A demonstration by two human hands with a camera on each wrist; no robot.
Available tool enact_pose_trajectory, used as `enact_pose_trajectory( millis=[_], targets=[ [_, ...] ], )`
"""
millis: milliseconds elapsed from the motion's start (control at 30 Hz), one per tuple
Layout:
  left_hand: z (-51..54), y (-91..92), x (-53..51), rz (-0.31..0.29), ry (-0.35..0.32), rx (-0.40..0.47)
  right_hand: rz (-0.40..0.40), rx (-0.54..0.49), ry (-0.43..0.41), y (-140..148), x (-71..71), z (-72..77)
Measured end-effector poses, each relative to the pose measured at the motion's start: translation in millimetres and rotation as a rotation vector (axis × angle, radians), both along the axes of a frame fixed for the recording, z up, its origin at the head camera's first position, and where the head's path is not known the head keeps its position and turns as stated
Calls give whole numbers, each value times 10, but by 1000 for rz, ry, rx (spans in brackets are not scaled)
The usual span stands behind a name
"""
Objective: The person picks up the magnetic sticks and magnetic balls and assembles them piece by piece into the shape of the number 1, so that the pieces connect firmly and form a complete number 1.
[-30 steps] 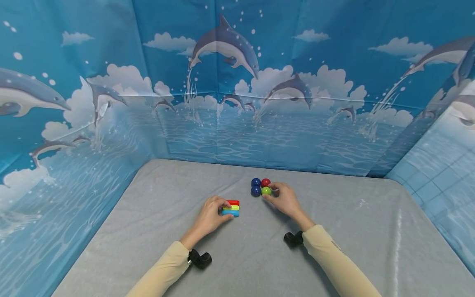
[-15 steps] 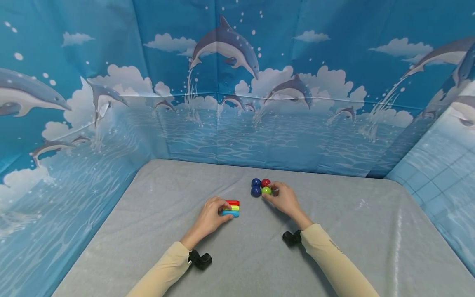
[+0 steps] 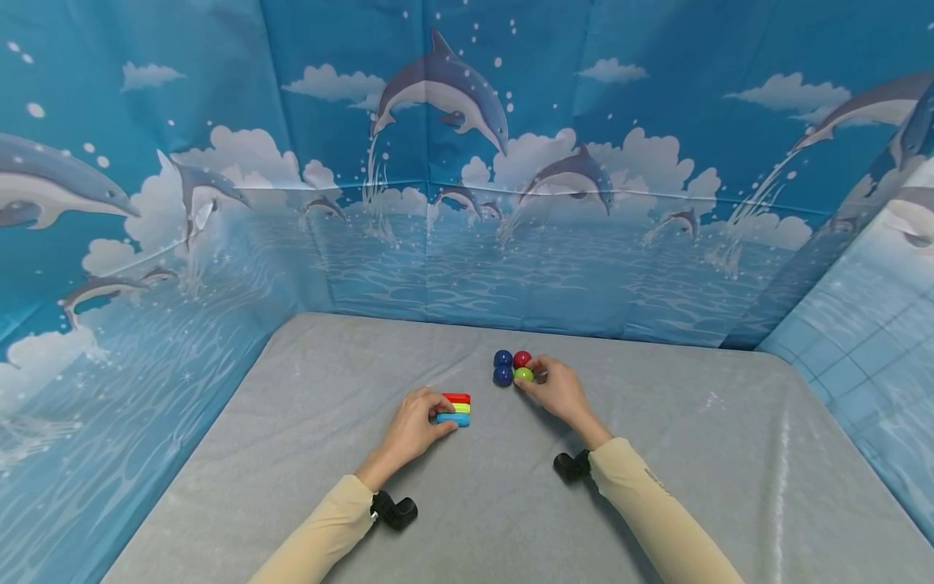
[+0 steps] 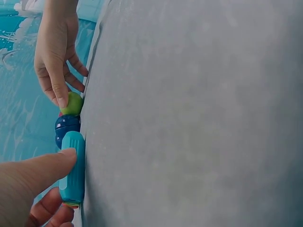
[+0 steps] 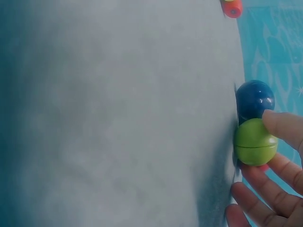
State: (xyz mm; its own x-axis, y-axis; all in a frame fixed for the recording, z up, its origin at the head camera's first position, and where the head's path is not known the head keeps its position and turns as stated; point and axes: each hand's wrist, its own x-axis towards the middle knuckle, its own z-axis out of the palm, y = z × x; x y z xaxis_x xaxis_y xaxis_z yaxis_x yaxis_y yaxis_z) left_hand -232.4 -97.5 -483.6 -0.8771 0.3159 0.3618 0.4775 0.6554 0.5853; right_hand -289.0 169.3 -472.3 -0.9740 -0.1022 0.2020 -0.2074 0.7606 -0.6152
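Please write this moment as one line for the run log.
left grip: holds red, yellow, blue bars | right grip: holds green ball | beside green ball: red ball, two dark blue balls

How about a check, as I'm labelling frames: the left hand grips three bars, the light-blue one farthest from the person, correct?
Not quite: in the head view, the light-blue bar is nearest and the red bar farthest. The left hand does grip all three.

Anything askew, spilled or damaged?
Nothing looks spilled or damaged. The balls group two by two; the bars line up side by side. Only a pale streak right on the grey cover stands out: crease or sheen, can't tell.
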Motion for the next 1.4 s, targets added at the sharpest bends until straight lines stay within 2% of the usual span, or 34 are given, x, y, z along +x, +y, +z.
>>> enact_pose_trajectory(
  millis=[233, 600, 900, 1400],
  targets=[
    [-14, 5, -2, 5, 1, 1, -4, 11, -4, 6, -6, -6],
    [7, 10, 20, -21, 1, -9, 6, 6, -30, 24, -9, -18],
    [30, 26, 54, -37, -44, -18, 15, 10, -47, 34, 0, -16],
    [54, 33, 69, -50, -60, -36, 30, -9, -63, 71, 64, 33]
  ],
)
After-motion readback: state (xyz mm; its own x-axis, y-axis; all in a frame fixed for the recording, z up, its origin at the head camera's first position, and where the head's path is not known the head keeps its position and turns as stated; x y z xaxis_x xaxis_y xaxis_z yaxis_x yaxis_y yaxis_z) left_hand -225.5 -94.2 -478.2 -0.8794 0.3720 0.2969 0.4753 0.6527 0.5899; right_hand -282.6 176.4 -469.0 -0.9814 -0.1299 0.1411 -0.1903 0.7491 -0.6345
